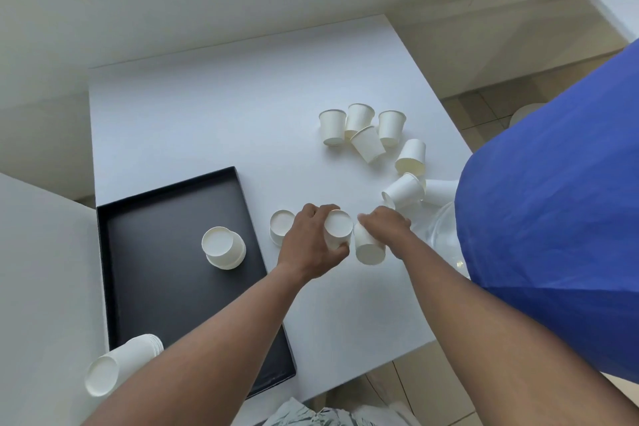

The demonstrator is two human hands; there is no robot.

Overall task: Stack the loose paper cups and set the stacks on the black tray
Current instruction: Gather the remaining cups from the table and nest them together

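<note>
Reaching in from six o'clock, both bare forearms converging near the middle of the white table (207,107). Left hand (307,242) palm down, fingers and thumb curled round an upside-down paper cup (337,228), base facing up. Right hand (383,223) just beside it at three o'clock, knuckles up, fingers wrapped over the top of a second cup (369,247), whose lower end pokes out below the hand. Two held cups nearly touching, side by side. Another inverted cup (281,226) standing at nine o'clock of the left hand, partly hidden behind it.

Resting toward eight o'clock of the hands, black tray (155,287), bearing a short inverted stack (223,247) near its middle. Lying on its side at the tray's seven o'clock corner, a longer stack (121,367). Scattered toward one o'clock of the hands, loose cups (366,130), some upright, some tipped over. Filling the three o'clock edge, blue fabric (553,218).
</note>
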